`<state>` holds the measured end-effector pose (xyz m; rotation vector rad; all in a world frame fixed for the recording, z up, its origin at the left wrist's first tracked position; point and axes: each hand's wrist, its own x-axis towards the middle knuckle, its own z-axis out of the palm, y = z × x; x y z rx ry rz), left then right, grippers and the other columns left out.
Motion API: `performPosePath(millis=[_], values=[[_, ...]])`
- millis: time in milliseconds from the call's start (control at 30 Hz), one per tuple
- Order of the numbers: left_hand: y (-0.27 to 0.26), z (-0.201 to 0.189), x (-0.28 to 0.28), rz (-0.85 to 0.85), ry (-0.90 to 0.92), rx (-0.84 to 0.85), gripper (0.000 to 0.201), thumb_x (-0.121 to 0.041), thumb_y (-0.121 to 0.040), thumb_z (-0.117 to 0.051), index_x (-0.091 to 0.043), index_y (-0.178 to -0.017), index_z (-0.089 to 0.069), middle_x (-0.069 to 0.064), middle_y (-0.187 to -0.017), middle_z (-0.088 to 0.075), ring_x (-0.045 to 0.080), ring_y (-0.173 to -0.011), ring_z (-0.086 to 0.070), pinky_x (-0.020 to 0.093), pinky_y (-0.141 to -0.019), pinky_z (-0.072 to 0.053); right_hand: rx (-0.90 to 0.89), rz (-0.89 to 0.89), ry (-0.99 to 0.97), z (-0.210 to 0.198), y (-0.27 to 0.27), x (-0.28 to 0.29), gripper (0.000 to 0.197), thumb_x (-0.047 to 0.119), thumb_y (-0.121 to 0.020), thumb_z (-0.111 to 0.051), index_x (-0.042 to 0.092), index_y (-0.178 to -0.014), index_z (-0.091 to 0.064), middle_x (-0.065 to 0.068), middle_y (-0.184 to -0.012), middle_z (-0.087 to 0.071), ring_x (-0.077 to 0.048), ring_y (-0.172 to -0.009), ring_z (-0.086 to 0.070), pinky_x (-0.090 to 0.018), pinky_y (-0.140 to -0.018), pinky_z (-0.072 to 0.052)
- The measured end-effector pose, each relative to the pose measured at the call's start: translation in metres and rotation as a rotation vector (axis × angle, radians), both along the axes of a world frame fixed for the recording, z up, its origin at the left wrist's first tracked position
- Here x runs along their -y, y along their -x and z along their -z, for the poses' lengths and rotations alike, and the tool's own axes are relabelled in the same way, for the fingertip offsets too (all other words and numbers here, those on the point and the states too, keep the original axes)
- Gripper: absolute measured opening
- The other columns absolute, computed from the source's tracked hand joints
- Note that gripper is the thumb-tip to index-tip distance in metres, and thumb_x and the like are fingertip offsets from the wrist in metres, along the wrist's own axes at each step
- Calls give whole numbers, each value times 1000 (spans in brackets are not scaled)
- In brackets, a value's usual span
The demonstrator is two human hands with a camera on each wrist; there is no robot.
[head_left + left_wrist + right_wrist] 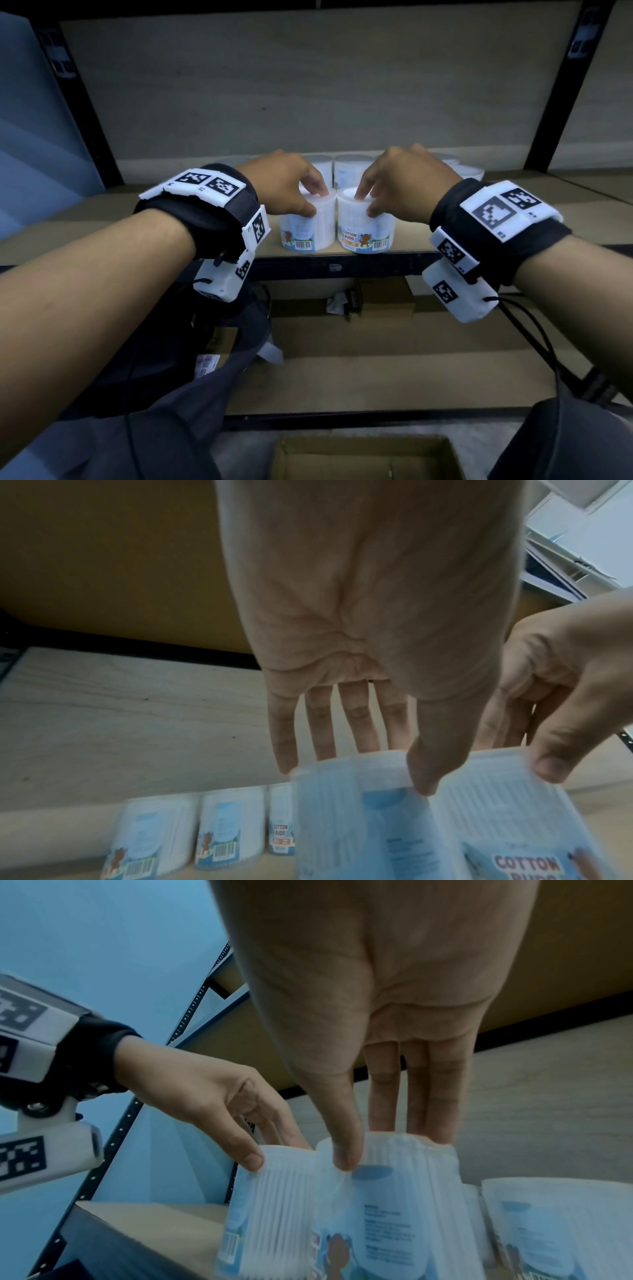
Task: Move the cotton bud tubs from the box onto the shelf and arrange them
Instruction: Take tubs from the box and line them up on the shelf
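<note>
Two white cotton bud tubs stand side by side at the front edge of the shelf (513,240). My left hand (313,202) pinches the top of the left tub (306,233) between thumb and fingers. My right hand (367,204) pinches the top of the right tub (364,234) the same way. In the left wrist view my left hand (356,775) has its thumb on the front and its fingers behind the left tub (356,826). The right wrist view shows my right hand (387,1150) likewise on the right tub (394,1210). The tubs touch each other.
Several more tubs (349,168) stand in a row behind, near the shelf's back wall. An open cardboard box (370,455) sits on the floor below me. Lower shelves hold small cartons (383,298). Black uprights (561,85) frame the shelf bay.
</note>
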<state>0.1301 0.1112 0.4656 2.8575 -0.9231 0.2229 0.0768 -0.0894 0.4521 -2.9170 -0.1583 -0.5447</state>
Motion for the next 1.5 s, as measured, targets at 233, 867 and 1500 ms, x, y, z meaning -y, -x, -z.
performPosePath(millis=[233,867,1500], values=[[-17,2,4,-28,12,4,40,-30,-85,-74,-33,-124,-67,-16,-123,-66,4,-94,-55,23,-85,-40,41,18,0,0,-16,-2,25,25,-72,-85,32,-94,-75,1,-107,-65,-22,-100,-60,-34,-87,-51],[-61,1,15,-46,44,-27,42,-20,-85,-74,-23,-126,-68,-7,-124,-68,6,-92,-58,19,-83,-38,34,91,-37,5,-82,2,30,20,-68,-87,32,-92,-75,-1,-102,-69,-26,-100,-58,-31,-75,-45],[-91,4,19,-38,70,-24,41,-15,-86,-72,-20,-126,-68,-4,-125,-68,5,-94,-57,19,-84,-37,36,85,-53,7,-118,6,30,19,-68,-87,32,-93,-76,-4,-108,-69,-27,-102,-61,-33,-87,-51]])
